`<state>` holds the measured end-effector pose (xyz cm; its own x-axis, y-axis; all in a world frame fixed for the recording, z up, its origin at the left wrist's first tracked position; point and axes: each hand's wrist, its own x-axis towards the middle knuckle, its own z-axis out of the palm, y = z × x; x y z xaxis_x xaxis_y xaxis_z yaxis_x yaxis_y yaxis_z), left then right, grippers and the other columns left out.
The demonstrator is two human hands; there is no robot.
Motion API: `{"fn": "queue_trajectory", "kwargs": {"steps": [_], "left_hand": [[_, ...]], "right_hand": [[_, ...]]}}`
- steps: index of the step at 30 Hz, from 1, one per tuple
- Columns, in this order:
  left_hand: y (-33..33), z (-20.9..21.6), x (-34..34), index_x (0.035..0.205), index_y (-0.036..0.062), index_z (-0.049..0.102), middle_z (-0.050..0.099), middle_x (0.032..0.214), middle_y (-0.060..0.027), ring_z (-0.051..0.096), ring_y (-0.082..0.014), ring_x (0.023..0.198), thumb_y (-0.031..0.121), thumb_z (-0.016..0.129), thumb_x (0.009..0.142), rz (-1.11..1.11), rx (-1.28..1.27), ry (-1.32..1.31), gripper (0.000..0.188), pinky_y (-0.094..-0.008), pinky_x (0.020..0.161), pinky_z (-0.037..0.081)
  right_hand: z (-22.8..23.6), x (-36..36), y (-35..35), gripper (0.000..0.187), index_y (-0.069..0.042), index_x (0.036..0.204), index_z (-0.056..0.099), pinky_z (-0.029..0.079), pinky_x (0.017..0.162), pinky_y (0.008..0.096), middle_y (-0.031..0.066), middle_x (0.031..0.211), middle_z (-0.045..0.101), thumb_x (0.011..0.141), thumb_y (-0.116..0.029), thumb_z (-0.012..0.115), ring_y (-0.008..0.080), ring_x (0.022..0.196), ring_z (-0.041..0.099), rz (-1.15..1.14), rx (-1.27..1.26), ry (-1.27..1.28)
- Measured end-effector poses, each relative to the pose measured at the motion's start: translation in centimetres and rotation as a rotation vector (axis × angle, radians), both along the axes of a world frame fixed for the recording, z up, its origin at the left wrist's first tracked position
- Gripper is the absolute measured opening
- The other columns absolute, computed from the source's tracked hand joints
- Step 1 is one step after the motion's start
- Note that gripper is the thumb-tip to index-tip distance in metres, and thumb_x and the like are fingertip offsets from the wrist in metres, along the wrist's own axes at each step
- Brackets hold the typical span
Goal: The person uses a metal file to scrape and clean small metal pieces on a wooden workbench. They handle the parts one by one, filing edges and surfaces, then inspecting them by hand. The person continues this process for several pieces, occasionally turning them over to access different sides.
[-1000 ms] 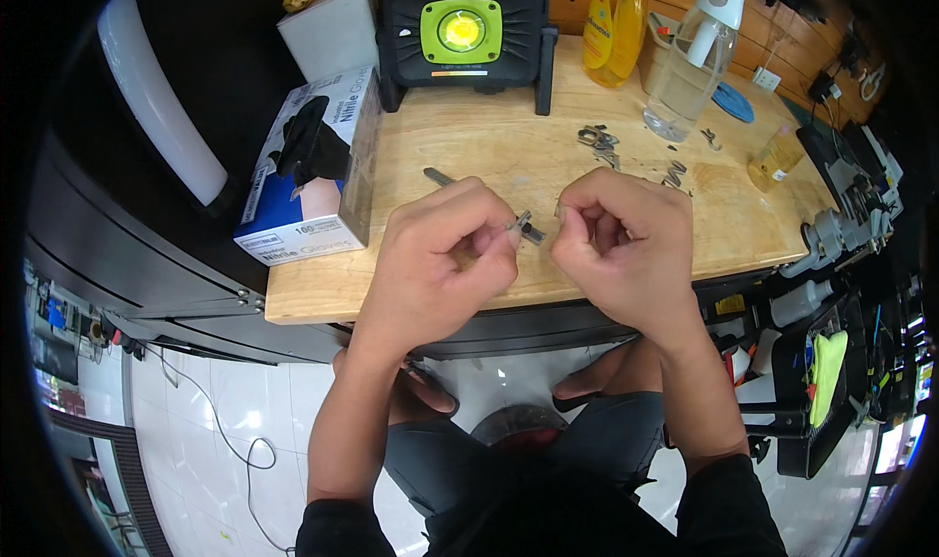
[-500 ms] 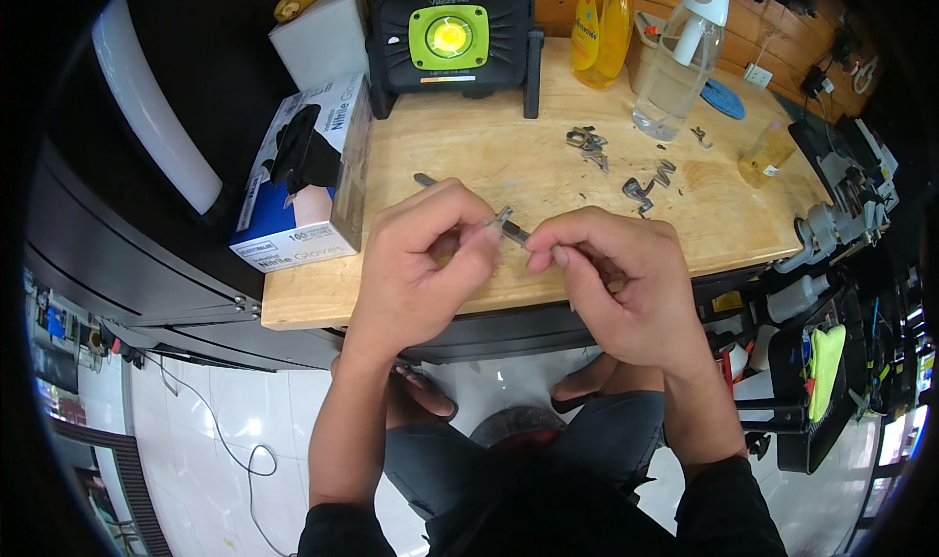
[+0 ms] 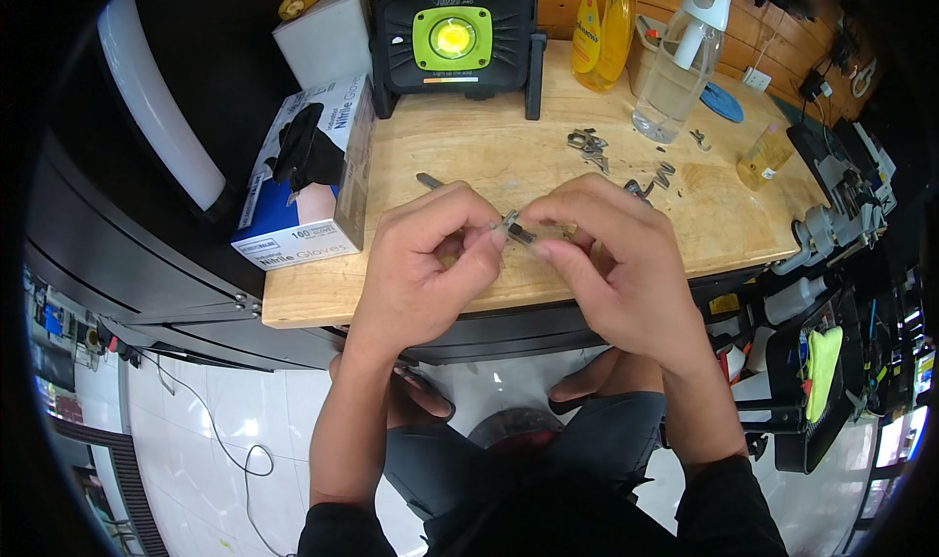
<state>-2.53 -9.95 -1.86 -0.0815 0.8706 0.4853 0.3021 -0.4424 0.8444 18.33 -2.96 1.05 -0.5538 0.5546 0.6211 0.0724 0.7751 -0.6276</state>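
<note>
My left hand (image 3: 430, 259) is closed, pinching a small silvery metal piece (image 3: 510, 221) between thumb and forefinger over the table's front part. My right hand (image 3: 616, 264) meets it from the right, thumb and fingers curled in at the piece. What the right fingertips hold is too small to make out. A slim dark bar (image 3: 523, 234) shows between the two hands. Beyond my left hand a grey flat end (image 3: 427, 179) sticks out; I cannot tell if it belongs to that bar. Several chrome letter-shaped pieces (image 3: 589, 148) lie past my right hand, partly hidden by it.
A lit work lamp (image 3: 455, 44) stands at the back of the wooden table (image 3: 303, 298). A glove box (image 3: 298, 180) is at left. Behind right are a yellow liquid bottle (image 3: 602, 34), a spray bottle (image 3: 675, 73) and a small amber bottle (image 3: 765, 156). A dark tool tray (image 3: 807, 440) stands at right.
My right hand has moved slightly left and up, its fingertips now at the metal piece in my left hand. The left hand has hardly moved.
</note>
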Motion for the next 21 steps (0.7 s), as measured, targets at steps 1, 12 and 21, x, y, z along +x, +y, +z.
{"fn": "queue_trajectory", "kwargs": {"steps": [1,12,21], "left_hand": [[0.0,0.0,-0.1,0.091,-0.001,0.065,0.058,0.082,-0.0029,0.051,-0.008,0.072,0.001,0.071,0.093,-0.004,0.004,0.006,0.007,-0.0252,0.063,0.042],[-0.2,0.2,0.3,0.091,-0.0009,0.063,0.057,0.079,-0.0044,0.053,-0.0112,0.071,0.001,0.072,0.09,-0.005,0.022,0.002,0.008,-0.0277,0.063,0.045],[-0.1,1.0,0.3,0.086,-0.0006,0.059,0.053,0.073,-0.0108,0.052,-0.0243,0.062,0.005,0.072,0.083,-0.01,0.068,0.235,0.014,-0.0361,0.059,0.044]], "right_hand": [[-0.3,-0.4,0.2,0.01,-0.002,0.102,0.074,0.053,0.063,0.0389,0.0115,0.092,0.072,0.093,-0.002,0.076,0.0328,0.07,0.068,-0.042,0.057,0.012],[-0.8,-1.4,0.2,0.009,-0.006,0.097,0.071,0.057,0.061,0.0399,0.0084,0.091,0.069,0.091,-0.011,0.076,0.0296,0.072,0.073,-0.134,0.381,-0.125],[0.9,-0.6,1.4,0.015,-0.01,0.088,0.062,0.053,0.055,0.0396,0.0056,0.082,0.057,0.084,-0.016,0.076,0.0259,0.066,0.066,-0.01,0.641,-0.398]]}}
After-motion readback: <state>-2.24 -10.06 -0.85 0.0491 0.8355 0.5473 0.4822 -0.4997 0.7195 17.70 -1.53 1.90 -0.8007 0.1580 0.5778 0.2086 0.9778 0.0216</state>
